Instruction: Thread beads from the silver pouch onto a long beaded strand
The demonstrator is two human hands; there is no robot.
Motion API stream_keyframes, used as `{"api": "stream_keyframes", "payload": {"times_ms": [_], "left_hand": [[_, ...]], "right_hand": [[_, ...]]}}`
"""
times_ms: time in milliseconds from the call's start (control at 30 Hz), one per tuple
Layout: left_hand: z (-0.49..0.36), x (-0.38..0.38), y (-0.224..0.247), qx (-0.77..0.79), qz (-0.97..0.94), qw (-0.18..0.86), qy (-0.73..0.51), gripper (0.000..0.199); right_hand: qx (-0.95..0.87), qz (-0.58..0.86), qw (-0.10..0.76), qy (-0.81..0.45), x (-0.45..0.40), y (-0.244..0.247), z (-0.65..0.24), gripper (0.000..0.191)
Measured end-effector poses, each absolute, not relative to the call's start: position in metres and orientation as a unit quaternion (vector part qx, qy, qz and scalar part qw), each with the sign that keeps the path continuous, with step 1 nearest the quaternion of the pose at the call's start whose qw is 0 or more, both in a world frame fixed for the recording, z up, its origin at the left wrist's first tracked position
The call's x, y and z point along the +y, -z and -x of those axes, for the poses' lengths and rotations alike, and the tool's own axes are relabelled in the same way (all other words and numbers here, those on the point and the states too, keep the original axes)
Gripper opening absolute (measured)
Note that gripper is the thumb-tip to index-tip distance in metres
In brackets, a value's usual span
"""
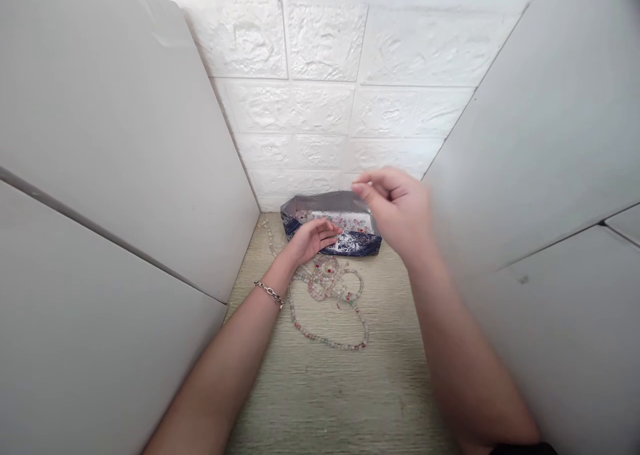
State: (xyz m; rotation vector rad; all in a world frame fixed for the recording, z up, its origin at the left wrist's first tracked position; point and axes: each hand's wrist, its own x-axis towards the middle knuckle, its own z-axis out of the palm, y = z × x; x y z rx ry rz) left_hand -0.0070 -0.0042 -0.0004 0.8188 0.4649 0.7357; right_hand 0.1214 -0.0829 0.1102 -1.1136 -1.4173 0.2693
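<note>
An open pouch (330, 225) of dark blue and white brocade with a silver lining lies at the back of the beige surface, with pale beads visible inside it. My left hand (313, 238) rests with its fingertips at the pouch's front edge and holds nothing I can see. A silver chain bracelet (269, 294) circles my left wrist. My right hand (395, 208) hangs blurred above the pouch's right end, thumb and fingers close together. A long strand of pale beads with red accents (325, 288) lies in loose loops below the pouch, just beneath my left hand.
Tall white panels (115, 142) (540, 142) stand on the left and right, angled in towards a white embossed brick-pattern wall (320, 108) at the back. The beige woven surface (330, 388) runs between them towards me.
</note>
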Motion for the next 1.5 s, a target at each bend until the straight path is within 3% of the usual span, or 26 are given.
{"api": "stream_keyframes", "payload": {"times_ms": [167,400,533,767,933,1133,1500], "left_hand": [[0.002,-0.001,0.003,0.245,-0.351,0.825,-0.368,0.015],[0.002,-0.001,0.003,0.239,-0.368,0.833,-0.337,0.016],[-0.001,-0.001,0.003,0.275,-0.402,0.802,-0.346,0.019],[-0.003,-0.001,0.004,0.296,-0.41,0.782,-0.364,0.019],[-0.003,-0.001,0.003,0.29,-0.406,0.786,-0.365,0.018],[-0.002,-0.001,0.003,0.284,-0.414,0.785,-0.362,0.018],[-0.006,-0.002,0.001,0.34,-0.419,0.745,-0.393,0.021]], "right_hand": [[-0.589,0.495,0.565,-0.298,-0.05,-0.052,-0.112,0.007],[-0.45,0.476,0.566,-0.5,-0.029,0.001,-0.111,0.014],[-0.375,0.472,0.602,-0.523,-0.026,0.006,-0.115,0.018],[-0.254,0.384,0.658,-0.596,-0.027,0.004,-0.111,0.011],[-0.139,0.328,0.646,-0.675,-0.026,0.009,-0.11,0.023],[-0.102,0.317,0.661,-0.673,-0.024,0.011,-0.107,0.012],[-0.105,0.248,0.647,-0.713,-0.03,0.01,-0.107,0.02]]}}
